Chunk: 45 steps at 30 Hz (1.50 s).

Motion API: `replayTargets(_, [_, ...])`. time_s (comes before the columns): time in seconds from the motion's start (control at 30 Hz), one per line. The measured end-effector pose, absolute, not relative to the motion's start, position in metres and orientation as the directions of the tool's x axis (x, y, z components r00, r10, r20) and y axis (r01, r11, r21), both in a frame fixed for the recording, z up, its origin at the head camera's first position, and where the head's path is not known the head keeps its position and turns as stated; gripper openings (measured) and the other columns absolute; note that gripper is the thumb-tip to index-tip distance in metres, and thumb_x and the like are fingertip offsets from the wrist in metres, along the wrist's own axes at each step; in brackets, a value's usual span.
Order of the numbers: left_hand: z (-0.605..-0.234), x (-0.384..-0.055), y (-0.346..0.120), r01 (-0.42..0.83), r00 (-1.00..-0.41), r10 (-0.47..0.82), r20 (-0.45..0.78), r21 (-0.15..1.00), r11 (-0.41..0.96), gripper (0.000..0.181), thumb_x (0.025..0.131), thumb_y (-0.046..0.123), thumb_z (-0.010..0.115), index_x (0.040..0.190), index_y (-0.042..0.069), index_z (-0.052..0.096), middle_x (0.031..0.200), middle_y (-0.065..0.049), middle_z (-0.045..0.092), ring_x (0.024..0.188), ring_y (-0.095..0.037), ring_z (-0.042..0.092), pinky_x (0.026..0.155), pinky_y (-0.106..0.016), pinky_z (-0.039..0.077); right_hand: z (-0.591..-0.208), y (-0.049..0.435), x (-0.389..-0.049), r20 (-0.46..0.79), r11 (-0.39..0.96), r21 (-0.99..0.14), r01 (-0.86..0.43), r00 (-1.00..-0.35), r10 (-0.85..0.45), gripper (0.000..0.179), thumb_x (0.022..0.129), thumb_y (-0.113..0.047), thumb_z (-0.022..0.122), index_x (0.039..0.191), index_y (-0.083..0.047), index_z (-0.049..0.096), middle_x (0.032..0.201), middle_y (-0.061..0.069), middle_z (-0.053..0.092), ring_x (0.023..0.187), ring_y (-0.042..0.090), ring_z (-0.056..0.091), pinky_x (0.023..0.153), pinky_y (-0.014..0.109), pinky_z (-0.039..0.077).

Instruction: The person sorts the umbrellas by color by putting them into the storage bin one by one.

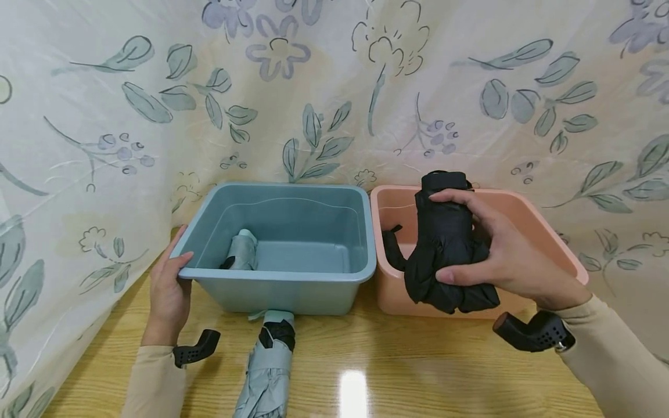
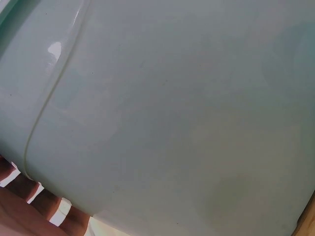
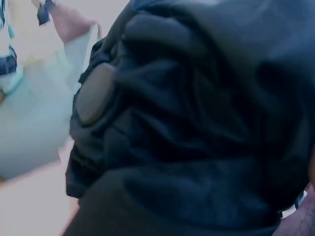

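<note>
My right hand (image 1: pixel 502 255) grips a folded black umbrella (image 1: pixel 444 244), thumb on its near side and fingers over the far side. The umbrella is over the pink bin (image 1: pixel 554 255) and fills most of the right wrist view with its loose black fabric (image 3: pixel 197 113). At the left end of the blue bin (image 1: pixel 292 293), my left hand (image 1: pixel 169 290) holds the rim, thumb on top and fingers against the outer wall. A light grey-blue folded umbrella (image 1: pixel 243 249) lies inside the blue bin, its lower part hidden by the front wall.
Another grey-blue folded umbrella (image 1: pixel 269 366) with a dark band lies on the wooden table (image 1: pixel 418 366) in front of the blue bin. A black strap-like piece (image 1: pixel 393 247) shows inside the pink bin. A flowered cloth (image 1: pixel 324 87) hangs behind and at the left.
</note>
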<state>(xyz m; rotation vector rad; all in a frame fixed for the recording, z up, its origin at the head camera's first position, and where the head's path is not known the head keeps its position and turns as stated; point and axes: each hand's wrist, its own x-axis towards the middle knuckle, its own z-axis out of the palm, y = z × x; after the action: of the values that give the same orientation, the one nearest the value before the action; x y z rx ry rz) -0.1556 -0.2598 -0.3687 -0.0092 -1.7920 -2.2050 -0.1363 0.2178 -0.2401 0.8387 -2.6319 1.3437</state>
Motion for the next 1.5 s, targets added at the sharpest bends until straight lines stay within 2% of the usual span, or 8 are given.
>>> replayTargets(0.17, [-0.369, -0.156, -0.259, 0.233, -0.956, -0.225, 0.190, 0.955, -0.181, 0.054, 0.107, 0.016, 0.041, 0.160, 0.021, 0.034, 0.164, -0.003, 0.027, 0.146, -0.025, 0.024, 0.115, -0.031, 0.022, -0.229, 0.229, -0.161, 0.239, 0.682, -0.611, -0.402, -0.915, -0.325, 0.091, 0.070, -0.027, 0.096, 0.144, -0.046, 0.046, 0.108, 0.004, 0.067, 0.088, 0.021, 0.067, 0.071, 0.032, 0.054])
replayTargets(0.3, [-0.369, -0.156, -0.259, 0.236, -0.955, -0.222, 0.194, 0.955, -0.178, 0.054, 0.107, 0.016, 0.040, 0.160, 0.021, 0.034, 0.164, -0.002, 0.026, 0.146, -0.025, 0.023, 0.116, -0.033, 0.021, -0.230, 0.235, -0.183, 0.129, 0.584, -0.741, -0.332, -0.923, -0.362, 0.087, 0.080, -0.014, 0.088, 0.149, -0.038, 0.040, 0.122, 0.015, 0.055, 0.099, 0.031, 0.063, 0.070, 0.041, 0.057])
replayTargets(0.4, [-0.369, -0.157, -0.259, 0.238, -0.955, -0.219, 0.199, 0.956, -0.173, 0.054, 0.107, 0.017, 0.040, 0.160, 0.021, 0.034, 0.164, -0.002, 0.025, 0.147, -0.026, 0.023, 0.117, -0.035, 0.020, -0.234, 0.240, -0.199, 0.080, 0.520, -0.797, -0.308, -0.906, -0.415, 0.085, 0.083, -0.006, 0.083, 0.151, -0.031, 0.038, 0.128, 0.019, 0.047, 0.100, 0.036, 0.061, 0.069, 0.045, 0.058])
replayTargets(0.63, [-0.369, -0.157, -0.259, 0.237, -0.957, -0.212, 0.198, 0.955, -0.179, 0.054, 0.107, 0.018, 0.041, 0.160, 0.022, 0.035, 0.164, -0.002, 0.026, 0.146, -0.026, 0.023, 0.116, -0.033, 0.022, -0.256, 0.249, -0.230, -0.086, 0.605, -0.759, -0.240, -0.885, -0.458, 0.085, 0.081, -0.022, 0.088, 0.150, -0.028, 0.037, 0.128, 0.022, 0.049, 0.091, 0.033, 0.068, 0.071, 0.043, 0.058])
replayTargets(0.9, [-0.370, -0.158, -0.259, 0.237, -0.955, -0.225, 0.194, 0.954, -0.184, 0.054, 0.106, 0.015, 0.041, 0.160, 0.021, 0.035, 0.163, -0.002, 0.028, 0.145, -0.024, 0.025, 0.114, -0.032, 0.023, -0.278, 0.250, -0.253, -0.176, 0.675, -0.687, -0.270, -0.839, -0.515, 0.086, 0.079, -0.027, 0.090, 0.150, -0.021, 0.041, 0.143, 0.017, 0.038, 0.104, 0.030, 0.061, 0.083, 0.039, 0.053])
replayTargets(1.07, [-0.369, -0.158, -0.259, 0.238, -0.955, -0.223, 0.194, 0.952, -0.190, 0.054, 0.106, 0.014, 0.041, 0.159, 0.021, 0.036, 0.164, -0.002, 0.028, 0.145, -0.023, 0.025, 0.112, -0.028, 0.026, -0.288, 0.246, -0.260, -0.213, 0.738, -0.602, -0.305, -0.829, -0.517, 0.089, 0.076, -0.037, 0.090, 0.149, -0.020, 0.042, 0.146, 0.016, 0.038, 0.106, 0.026, 0.061, 0.085, 0.037, 0.053])
replayTargets(1.23, [-0.369, -0.158, -0.259, 0.242, -0.954, -0.225, 0.198, 0.952, -0.187, 0.054, 0.106, 0.013, 0.040, 0.159, 0.020, 0.036, 0.163, -0.002, 0.028, 0.145, -0.024, 0.026, 0.113, -0.029, 0.026, -0.296, 0.242, -0.264, -0.275, 0.728, -0.641, -0.245, -0.812, -0.515, 0.091, 0.076, -0.033, 0.091, 0.149, -0.015, 0.041, 0.145, 0.017, 0.039, 0.109, 0.026, 0.061, 0.088, 0.037, 0.053])
replayTargets(1.5, [-0.369, -0.158, -0.261, 0.244, -0.953, -0.230, 0.199, 0.951, -0.189, 0.054, 0.106, 0.013, 0.040, 0.159, 0.019, 0.036, 0.163, -0.003, 0.029, 0.145, -0.024, 0.026, 0.112, -0.029, 0.026, -0.307, 0.239, -0.274, -0.380, 0.702, -0.695, -0.156, -0.749, -0.542, 0.090, 0.079, -0.023, 0.089, 0.151, -0.010, 0.036, 0.130, 0.021, 0.051, 0.102, 0.026, 0.064, 0.087, 0.035, 0.052])
